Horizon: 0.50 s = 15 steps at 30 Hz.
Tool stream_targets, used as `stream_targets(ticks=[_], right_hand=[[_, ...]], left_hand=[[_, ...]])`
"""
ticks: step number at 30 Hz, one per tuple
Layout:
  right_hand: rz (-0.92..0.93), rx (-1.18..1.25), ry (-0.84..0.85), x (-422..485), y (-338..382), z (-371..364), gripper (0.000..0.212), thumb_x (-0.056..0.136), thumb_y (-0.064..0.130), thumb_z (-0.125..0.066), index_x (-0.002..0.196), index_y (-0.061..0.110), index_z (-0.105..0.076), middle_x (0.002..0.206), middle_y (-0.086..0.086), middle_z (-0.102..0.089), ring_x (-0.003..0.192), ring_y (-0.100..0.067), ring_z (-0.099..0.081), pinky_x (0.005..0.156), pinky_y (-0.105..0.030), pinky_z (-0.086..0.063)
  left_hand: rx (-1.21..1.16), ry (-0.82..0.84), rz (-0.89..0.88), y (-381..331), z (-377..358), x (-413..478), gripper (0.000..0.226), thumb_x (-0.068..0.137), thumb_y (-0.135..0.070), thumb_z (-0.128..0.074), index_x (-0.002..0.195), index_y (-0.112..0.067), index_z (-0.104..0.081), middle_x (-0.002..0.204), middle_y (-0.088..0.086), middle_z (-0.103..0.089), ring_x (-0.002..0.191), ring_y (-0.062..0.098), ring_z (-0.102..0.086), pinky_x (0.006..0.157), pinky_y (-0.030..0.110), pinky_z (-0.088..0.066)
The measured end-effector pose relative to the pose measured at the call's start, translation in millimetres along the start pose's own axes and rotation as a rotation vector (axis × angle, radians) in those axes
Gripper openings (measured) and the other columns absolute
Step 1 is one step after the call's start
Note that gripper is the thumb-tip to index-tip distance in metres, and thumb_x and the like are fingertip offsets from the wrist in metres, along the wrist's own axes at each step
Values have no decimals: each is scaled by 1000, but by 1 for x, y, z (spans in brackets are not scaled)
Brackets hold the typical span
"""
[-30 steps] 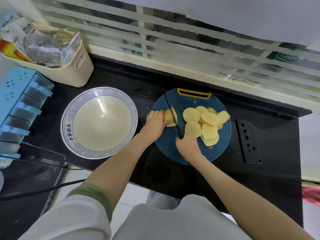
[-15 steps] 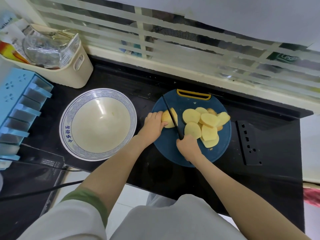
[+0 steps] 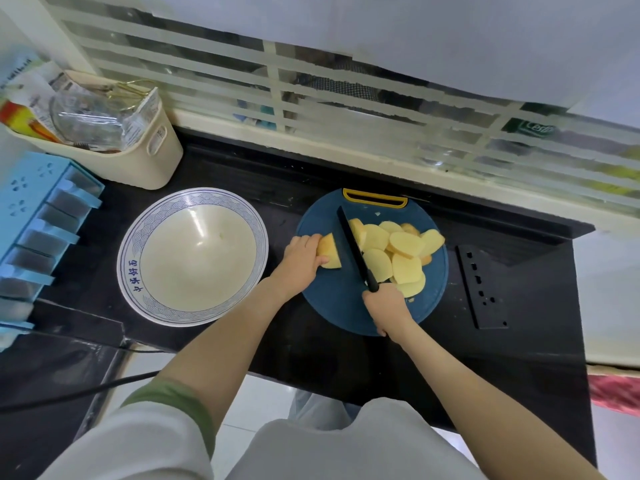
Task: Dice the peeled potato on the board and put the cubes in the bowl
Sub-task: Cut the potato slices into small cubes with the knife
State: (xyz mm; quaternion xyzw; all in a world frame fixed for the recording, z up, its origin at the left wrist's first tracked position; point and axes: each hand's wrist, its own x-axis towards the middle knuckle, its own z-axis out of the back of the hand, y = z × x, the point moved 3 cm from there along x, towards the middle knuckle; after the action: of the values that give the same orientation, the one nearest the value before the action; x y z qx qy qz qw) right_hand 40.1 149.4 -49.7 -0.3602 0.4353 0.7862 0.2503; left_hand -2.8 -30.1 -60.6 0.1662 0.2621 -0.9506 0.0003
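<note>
On my feed the left hand (image 3: 301,259) sits at 9 o'clock on the round blue board (image 3: 332,299), its fingers curled over the last uncut potato end (image 3: 330,252) and pinning it down. The right hand (image 3: 386,304) is at 6 o'clock on the board, wrapped round the black handle of the knife (image 3: 356,251). The dark blade runs up toward 11 o'clock, between the held end and the pile of slices (image 3: 398,254). A strip of bare board shows between the blade and the held end, while the blade's other face lies close against the nearest slice. I cannot tell whether the edge touches the board.

The slices overlap one another and cover the board from 12 to 4 o'clock. They are pale yellow rounds, not yet cut into cubes. A small potato scrap (image 3: 379,213) lies near the yellow handle (image 3: 374,199) at the board's 12 o'clock.

The bowl (image 3: 129,244), cream inside with a blue patterned rim, stands on the black counter (image 3: 311,362) at 9 o'clock from the board, near it but apart. A cream basket (image 3: 152,161) stuffed with packets is at 11 o'clock from the bowl, a blue rack (image 3: 34,216) at its 9 o'clock. A black perforated plate (image 3: 481,285) lies flat just beside the board at 3 o'clock
</note>
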Motion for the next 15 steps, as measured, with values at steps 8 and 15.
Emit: stream_targets(ticks=[8, 15], right_hand=[[144, 86, -94, -15, 15, 4, 25, 92, 12, -46, 73, 15, -30, 65, -2, -27, 52, -15, -25, 47, -27, -24], [146, 113, -64, -28, 22, 2, 22, 92, 12, -46, 79, 15, -29, 69, -3, -25, 54, -15, -24, 38, -20, -23]], left_hand=[[-77, -125, -69, -20, -1, -1, 49, 93, -34, -58, 134, -9, -46, 124, 10, -56, 115, 25, -46, 97, 34, -33], [-26, -190, -4, -23, 1, 3, 40, 97, -30, -51, 128, -6, -49, 119, 12, -58, 110, 28, -48, 92, 34, -34]])
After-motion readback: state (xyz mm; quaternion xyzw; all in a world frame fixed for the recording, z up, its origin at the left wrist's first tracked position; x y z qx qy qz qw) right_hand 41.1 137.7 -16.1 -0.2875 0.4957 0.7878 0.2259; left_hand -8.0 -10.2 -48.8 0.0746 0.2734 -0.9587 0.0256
